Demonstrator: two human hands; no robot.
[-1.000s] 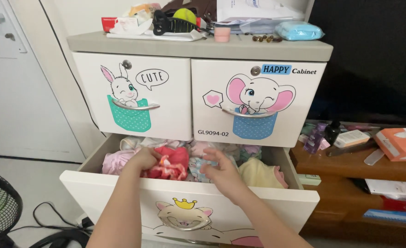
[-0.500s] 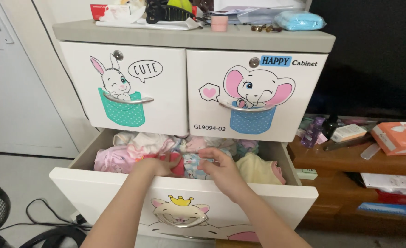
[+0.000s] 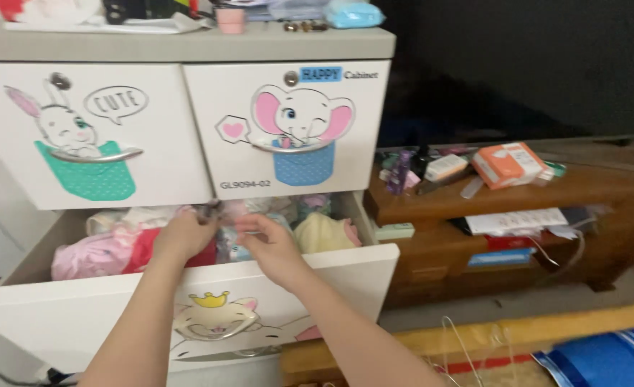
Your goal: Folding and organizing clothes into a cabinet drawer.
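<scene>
Red and pink baby clothes fill the open drawer [image 3: 346,269] of a white cartoon-printed cabinet [image 3: 188,50], and both bare hands are down among them. The left hand [image 3: 184,236] is curled over a red garment [image 3: 143,247], fingers closed into the fabric; a pink garment [image 3: 91,254] lies just to its left. The right hand [image 3: 270,244] sits close beside it, thumb and fingers drawn together as if pinching a pale blue patterned garment [image 3: 229,247] between the two hands, though blur hides the exact grip. A pale yellow garment [image 3: 320,233] lies just right of the right hand. Above the hands are two shut drawers, one with a rabbit picture [image 3: 62,129], one with an elephant picture [image 3: 295,118]. Well to the right stands a wooden shelf unit [image 3: 604,190] bearing an orange box [image 3: 509,163].
</scene>
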